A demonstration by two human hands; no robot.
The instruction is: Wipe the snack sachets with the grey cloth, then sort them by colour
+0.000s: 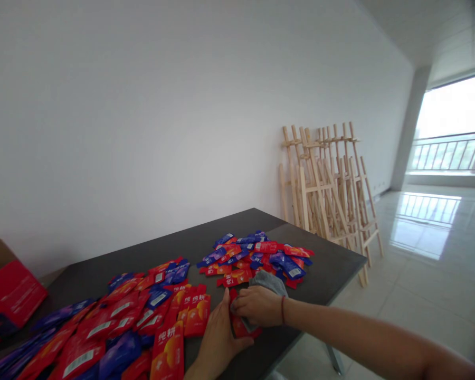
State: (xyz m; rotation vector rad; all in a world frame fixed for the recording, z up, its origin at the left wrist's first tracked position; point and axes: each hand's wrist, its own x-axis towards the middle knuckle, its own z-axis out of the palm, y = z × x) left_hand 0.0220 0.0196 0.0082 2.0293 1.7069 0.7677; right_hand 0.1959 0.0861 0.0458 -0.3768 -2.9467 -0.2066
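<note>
My right hand (256, 306) is closed on a grey cloth (267, 282), part of which spreads out beyond the knuckles. Under the cloth a red packet (237, 323) lies on the dark table, partly covered by my fingers. At the packet's left edge rests my left hand (217, 335), fingers stretched out and thumb apart near the packet's lower end. Just left of it are orange-red pouches with fruit pictures (168, 348). Beyond my hands is a loose heap of small red and blue packets (253, 253).
A larger pile of red and blue pouches (114, 316) covers the table's left part. A red cardboard box (13, 295) stands at the far left. Several wooden easels (324, 184) lean by the white wall. The dark table's (332, 258) right edge borders a shiny tiled floor.
</note>
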